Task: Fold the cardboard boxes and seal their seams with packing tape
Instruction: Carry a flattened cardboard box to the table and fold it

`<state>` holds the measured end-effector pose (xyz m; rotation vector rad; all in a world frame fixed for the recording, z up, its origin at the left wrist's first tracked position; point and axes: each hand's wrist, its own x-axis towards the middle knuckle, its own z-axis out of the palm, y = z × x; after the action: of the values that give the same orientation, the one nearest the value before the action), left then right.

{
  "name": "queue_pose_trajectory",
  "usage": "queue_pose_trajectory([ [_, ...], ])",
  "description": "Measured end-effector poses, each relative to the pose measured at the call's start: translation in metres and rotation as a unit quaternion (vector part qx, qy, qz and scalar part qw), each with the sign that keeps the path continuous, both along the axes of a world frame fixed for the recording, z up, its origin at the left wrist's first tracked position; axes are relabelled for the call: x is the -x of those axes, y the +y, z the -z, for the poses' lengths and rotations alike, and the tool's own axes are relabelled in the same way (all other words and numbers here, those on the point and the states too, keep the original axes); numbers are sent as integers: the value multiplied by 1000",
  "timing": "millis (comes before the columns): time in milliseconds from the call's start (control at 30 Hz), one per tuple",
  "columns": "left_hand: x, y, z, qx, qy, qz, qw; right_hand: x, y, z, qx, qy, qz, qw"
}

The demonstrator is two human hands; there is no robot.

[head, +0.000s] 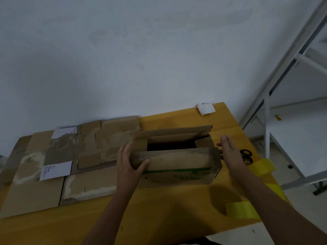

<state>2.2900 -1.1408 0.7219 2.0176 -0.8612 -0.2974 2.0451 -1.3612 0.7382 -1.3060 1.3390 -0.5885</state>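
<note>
A brown cardboard box [178, 167] with green print stands on the yellow table [159, 209], its top flaps partly raised and the inside dark. My left hand [128, 163] grips the box's left end, thumb on the front flap. Flat and with its fingers apart, my right hand [231, 152] sits at the box's right end; whether it touches the cardboard is unclear. A roll of yellowish packing tape [240, 210] lies near the table's front right, under my right forearm. Another tape roll [261, 166] lies by the right edge.
Flattened cardboard boxes [58, 161] with white labels cover the left half of the table. Black scissors [246, 154] lie right of my right hand. A white object [205, 108] sits at the far edge by the wall. A grey metal shelf frame [276, 96] stands to the right.
</note>
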Motion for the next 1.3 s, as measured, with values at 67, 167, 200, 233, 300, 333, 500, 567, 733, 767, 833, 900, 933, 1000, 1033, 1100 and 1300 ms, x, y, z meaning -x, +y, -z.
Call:
queue_pose_trajectory([
  [67,-3,-4,5,-3,54,0,999,-2,-1,-3,29,5,0,1000],
  [167,-8,-7,10,17,179,3,984,-13,-9,-15,36,-12,-20,999],
  [200,-9,-7,11,20,192,7,981,-18,-12,-20,23,-24,-40,999],
  [233,-10,-7,12,21,196,12,980,-23,-15,-22,7,-35,-61,998],
  [300,-13,-7,15,23,196,24,980,-31,-17,-26,-11,-43,-87,995],
  [333,-14,-6,16,25,194,28,980,-34,-17,-25,-11,-31,-85,996],
  [500,-7,-6,14,1,108,64,992,-25,-13,-1,59,56,-74,994],
  [567,-7,-7,15,-16,79,88,993,-18,-14,16,122,85,-103,983],
  [733,-2,-19,17,-34,28,92,995,-14,-21,22,109,133,-215,961],
  [767,4,-23,17,-34,22,92,995,-12,-26,23,105,149,-229,956],
  [833,15,-31,16,-31,16,96,995,-8,-35,24,120,188,-236,946],
  [900,20,-38,14,-33,29,92,995,-10,-39,22,149,228,-230,934],
  [933,17,-39,14,-35,36,87,995,-14,-39,21,160,244,-229,929],
  [1000,5,-33,13,-44,42,71,996,-29,-32,18,163,247,-230,927],
  [1033,-3,-26,14,-54,39,58,996,-37,-26,18,166,238,-235,928],
  [1100,-14,-13,14,-68,24,30,997,-47,-13,20,180,221,-241,928],
  [1300,-1,-23,22,-48,11,29,998,-43,-24,22,193,229,-224,928],
])
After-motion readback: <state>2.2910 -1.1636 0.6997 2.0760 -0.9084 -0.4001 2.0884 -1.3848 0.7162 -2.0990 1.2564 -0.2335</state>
